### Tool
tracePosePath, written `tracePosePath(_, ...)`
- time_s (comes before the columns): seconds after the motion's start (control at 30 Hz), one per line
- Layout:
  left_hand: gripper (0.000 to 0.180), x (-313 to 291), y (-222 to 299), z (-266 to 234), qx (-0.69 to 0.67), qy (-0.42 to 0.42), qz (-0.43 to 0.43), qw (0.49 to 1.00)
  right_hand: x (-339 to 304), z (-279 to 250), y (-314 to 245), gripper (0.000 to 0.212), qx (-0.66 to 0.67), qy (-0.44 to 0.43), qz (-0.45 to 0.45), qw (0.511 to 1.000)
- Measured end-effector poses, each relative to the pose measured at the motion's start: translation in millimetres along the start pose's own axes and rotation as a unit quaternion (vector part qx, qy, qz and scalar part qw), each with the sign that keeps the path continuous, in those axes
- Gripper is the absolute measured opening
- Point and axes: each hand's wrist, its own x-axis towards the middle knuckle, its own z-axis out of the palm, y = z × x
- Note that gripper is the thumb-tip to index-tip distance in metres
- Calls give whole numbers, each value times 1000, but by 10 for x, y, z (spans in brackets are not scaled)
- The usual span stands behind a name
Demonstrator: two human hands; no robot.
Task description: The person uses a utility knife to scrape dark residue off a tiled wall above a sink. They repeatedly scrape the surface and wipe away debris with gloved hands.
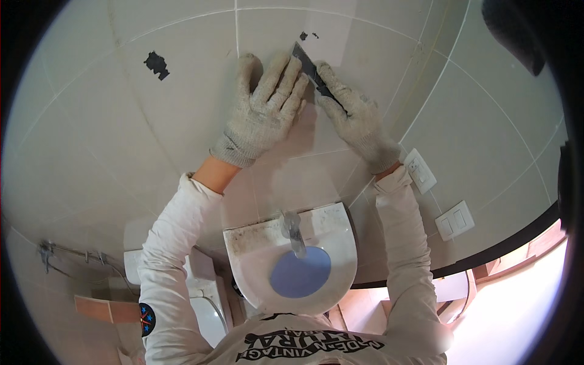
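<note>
Both of my hands wear dirty, light knitted gloves and are raised against a beige tiled wall (182, 103). My left hand (264, 106) lies with its fingers stretched out on the tile, just left of a scraper. In my right hand (356, 118) is that dark, flat-bladed scraper (310, 68), gripped by its handle, its blade slanting up and left. Near the blade's tip a small dark patch (303, 36) marks the tile. A larger black patch (157, 65) is on the wall farther left. My right palm's inner side is hidden.
Below my hands stands a white washbasin (249, 267) with a metal tap (293, 234) and a bluish round piece (301, 272) in its bowl. A toilet (207, 313) is at the lower left. A socket plate (420, 171) and a switch plate (454, 220) sit on the right wall.
</note>
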Motion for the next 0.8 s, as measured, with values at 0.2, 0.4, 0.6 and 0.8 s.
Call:
tracePosePath(0.2,43,162,-6,16,-17,5,-8,1000,-15,90,-2,51,10,31,49,998)
tracePosePath(0.4,43,48,-35,-15,7,-7,2,1000,37,-27,-34,49,29,19,-8,999)
tracePosePath(0.6,45,65,-53,0,-13,9,0,1000,-30,229,-86,49,65,73,19,995)
tracePosePath(0.8,39,88,-66,-75,-9,2,-1,1000,6,172,-176,50,26,64,33,997)
